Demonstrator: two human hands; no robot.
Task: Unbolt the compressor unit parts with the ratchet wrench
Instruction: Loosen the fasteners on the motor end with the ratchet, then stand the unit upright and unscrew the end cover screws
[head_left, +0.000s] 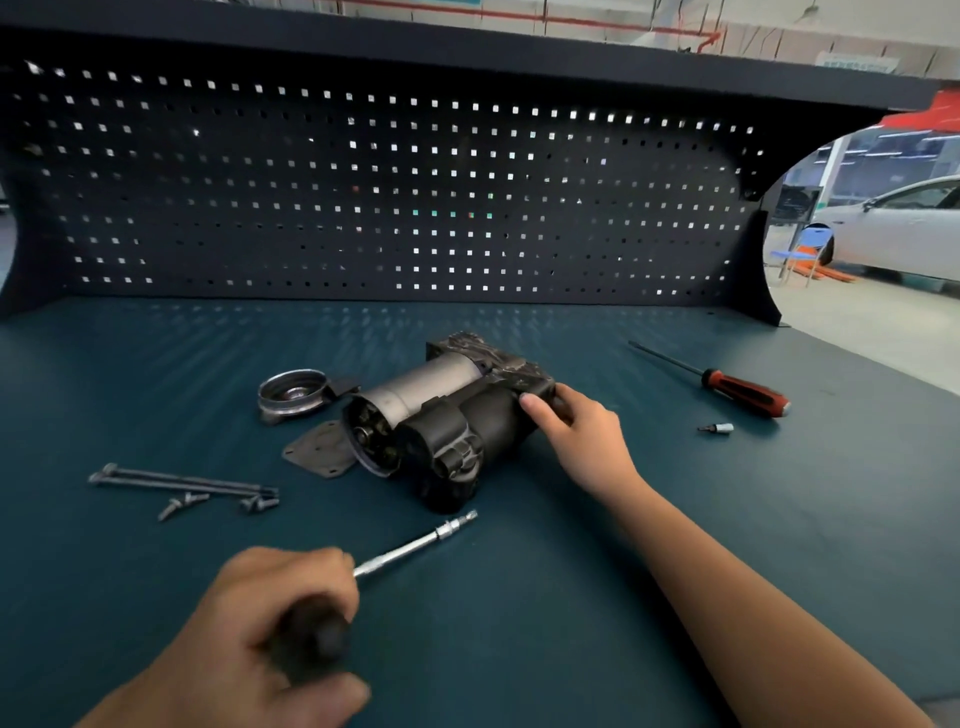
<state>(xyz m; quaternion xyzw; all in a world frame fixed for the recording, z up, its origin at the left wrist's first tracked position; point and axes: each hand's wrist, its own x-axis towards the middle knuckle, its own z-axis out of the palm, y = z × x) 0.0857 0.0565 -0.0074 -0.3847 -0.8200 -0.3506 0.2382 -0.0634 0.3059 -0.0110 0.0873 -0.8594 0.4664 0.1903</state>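
One dark compressor unit (441, 415) lies on its side in the middle of the desk (623, 571), with its open round end turned toward the left edge. The right hand (576, 436) holds the right end of the unit, with the thumb on the near side and the other fingers curled round the back. The left hand (275, 623) is close to the front edge and grips the dark handle of the ratchet wrench (415, 545) tight. The silver shaft of the wrench points up at the unit, and its tip is near the unit but not touching it. A flat plate (317, 452) with small holes lies just beside the open end, partly under it. A round metal cap (293, 395) sits a bit behind the plate, toward the back edge. Two long bolts (182, 480) lie side by side toward the left edge, and a few short screws (182, 506) lie just in front of them. A screwdriver (743, 395) with a red and black handle lies toward the right edge, well apart from the unit. A small silver bit (717, 428) lies near its handle. A dark board full of little square holes (363, 182) stands along the back edge. Past the back right corner are a white car (893, 228) and a blue chair (800, 254).
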